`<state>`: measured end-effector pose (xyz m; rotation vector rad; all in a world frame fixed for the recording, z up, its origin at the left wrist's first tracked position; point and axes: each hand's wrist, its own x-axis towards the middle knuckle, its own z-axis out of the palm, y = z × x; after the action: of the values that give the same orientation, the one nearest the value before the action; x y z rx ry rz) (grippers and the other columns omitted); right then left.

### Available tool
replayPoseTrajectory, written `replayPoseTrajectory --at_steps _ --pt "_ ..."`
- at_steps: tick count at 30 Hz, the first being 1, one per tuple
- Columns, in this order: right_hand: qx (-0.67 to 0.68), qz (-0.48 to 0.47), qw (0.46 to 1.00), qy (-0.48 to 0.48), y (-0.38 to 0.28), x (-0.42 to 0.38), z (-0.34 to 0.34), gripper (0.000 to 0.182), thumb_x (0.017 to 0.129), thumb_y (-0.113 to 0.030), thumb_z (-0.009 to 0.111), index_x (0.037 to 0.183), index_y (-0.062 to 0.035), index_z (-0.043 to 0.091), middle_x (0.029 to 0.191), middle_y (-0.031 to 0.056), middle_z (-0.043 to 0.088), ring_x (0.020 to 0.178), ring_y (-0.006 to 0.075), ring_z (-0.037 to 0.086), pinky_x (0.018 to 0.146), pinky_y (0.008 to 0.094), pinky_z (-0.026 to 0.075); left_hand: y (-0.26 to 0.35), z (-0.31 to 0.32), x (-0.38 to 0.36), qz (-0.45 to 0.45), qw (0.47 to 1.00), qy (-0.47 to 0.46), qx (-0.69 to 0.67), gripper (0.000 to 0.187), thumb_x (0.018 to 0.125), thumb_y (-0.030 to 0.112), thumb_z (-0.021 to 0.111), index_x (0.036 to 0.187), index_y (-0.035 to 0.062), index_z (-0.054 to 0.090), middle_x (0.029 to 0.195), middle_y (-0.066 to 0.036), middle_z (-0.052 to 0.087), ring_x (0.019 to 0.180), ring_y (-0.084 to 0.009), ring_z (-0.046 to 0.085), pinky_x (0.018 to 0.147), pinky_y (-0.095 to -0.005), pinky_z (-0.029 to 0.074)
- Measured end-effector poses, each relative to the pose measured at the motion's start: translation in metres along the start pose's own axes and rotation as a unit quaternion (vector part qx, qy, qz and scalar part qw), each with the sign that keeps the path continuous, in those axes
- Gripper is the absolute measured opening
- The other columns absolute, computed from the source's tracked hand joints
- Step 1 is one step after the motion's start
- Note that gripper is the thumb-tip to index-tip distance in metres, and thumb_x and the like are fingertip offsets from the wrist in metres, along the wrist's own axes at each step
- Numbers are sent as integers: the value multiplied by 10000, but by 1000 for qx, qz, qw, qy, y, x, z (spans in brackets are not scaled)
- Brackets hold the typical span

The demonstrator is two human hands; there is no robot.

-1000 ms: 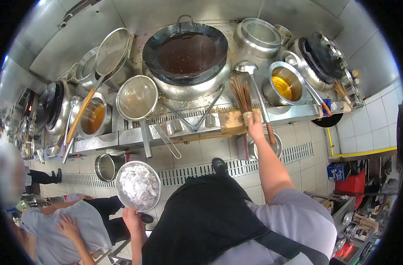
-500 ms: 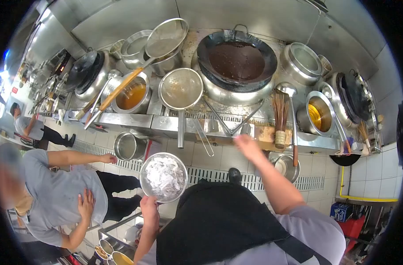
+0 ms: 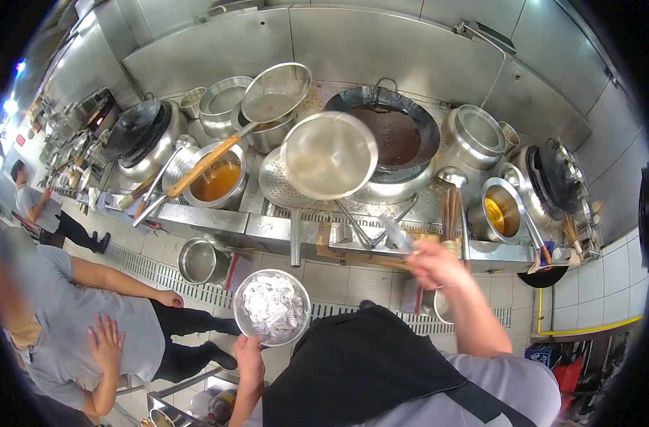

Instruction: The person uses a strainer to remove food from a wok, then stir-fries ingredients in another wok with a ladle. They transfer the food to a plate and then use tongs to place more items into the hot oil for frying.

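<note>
My left hand (image 3: 250,361) grips the near rim of a round metal bowl (image 3: 307,288), which holds white, flour-coated pieces (image 3: 273,307). My right hand (image 3: 437,265) is closed on the handle of a fine mesh strainer (image 3: 329,155); part of that handle is blurred. The strainer is raised above the range, overlapping the near left rim of a black wok (image 3: 428,128) filled with dark liquid. Beneath and left of it lies a perforated skimmer (image 3: 273,179) with a flat metal handle.
A pot of amber liquid (image 3: 216,179) stands left under a wooden-handled strainer (image 3: 209,161). Right of the wok are a ladle (image 3: 451,176), a bamboo brush (image 3: 450,217) and a pot of yellow oil (image 3: 501,210). A co-worker (image 3: 118,285) stands close on my left.
My right hand has taken hold of the mesh strainer and lifted it up and right, uncovering the skimmer. The view has shifted, while my left hand still holds the bowl.
</note>
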<state>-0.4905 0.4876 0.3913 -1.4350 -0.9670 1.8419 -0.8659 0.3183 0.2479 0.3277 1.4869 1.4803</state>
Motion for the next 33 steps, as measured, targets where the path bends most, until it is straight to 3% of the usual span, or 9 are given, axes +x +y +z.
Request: replayPoseTrajectory --at_steps 4,6,9,10,13,15,19,21,33 --pt "-347 -139 900 225 -75 -15 -66 275 815 -108 576 1073 -13 565 597 20 541 387 92 453 347 255 375 -6 2 16 2 999 -16 29 195 747 35 510 902 -15 617 737 17 571 605 -61 444 553 -226 337" --pt "-438 -182 831 291 -106 14 -103 319 805 -77 539 1104 34 553 688 192 614 431 264 567 421 385 459 -10 9 25 2 999 -17 32 191 747 38 508 894 -15 618 726 15 566 593 -63 437 545 -224 329" --pt "-640 -203 634 385 -119 97 -170 305 818 -32 468 1101 38 558 970 271 633 850 391 642 723 458 513 -3 27 26 22 998 -10 56 193 746 44 504 884 -29 617 733 -12 590 601 -75 473 545 -229 372" --pt "-636 -142 660 374 -131 103 -160 293 814 -21 463 1081 44 563 1028 275 617 1004 401 591 833 479 477 4 40 21 18 998 -14 52 206 745 48 505 899 -41 611 763 -33 608 617 -91 509 559 -244 413" --pt "-658 -162 658 329 -118 164 -190 271 797 -11 476 1045 66 556 980 286 630 878 385 647 713 467 517 9 75 13 21 999 -8 27 237 743 48 504 931 -60 598 822 -72 636 646 -124 571 592 -277 484" --pt "-505 -46 831 230 -112 192 -194 214 790 -37 503 968 59 571 748 214 640 603 292 654 473 404 498 4 90 8 31 1000 2 1 253 741 46 502 948 -67 592 851 -89 646 659 -142 597 610 -295 513" --pt "-316 -60 940 110 -87 193 -180 279 783 -48 553 1040 58 533 609 79 536 385 156 473 326 309 353 -1 116 -7 44 998 38 -11 249 746 33 490 954 -66 585 852 -95 643 642 -153 599 589 -303 524" --pt "-270 -62 958 73 -79 186 -167 376 804 -65 564 1148 63 482 600 58 523 388 121 442 325 278 318 -9 127 -10 43 998 52 -22 238 749 30 487 943 -66 584 844 -98 642 636 -150 596 582 -303 528" --pt "-50 -15 994 -91 -79 132 -136 53 874 -43 517 916 -10 521 558 -10 450 342 60 346 312 226 239 17 186 -3 27 999 10 13 248 758 25 500 970 -69 590 879 -107 658 711 -171 626 652 -301 528"
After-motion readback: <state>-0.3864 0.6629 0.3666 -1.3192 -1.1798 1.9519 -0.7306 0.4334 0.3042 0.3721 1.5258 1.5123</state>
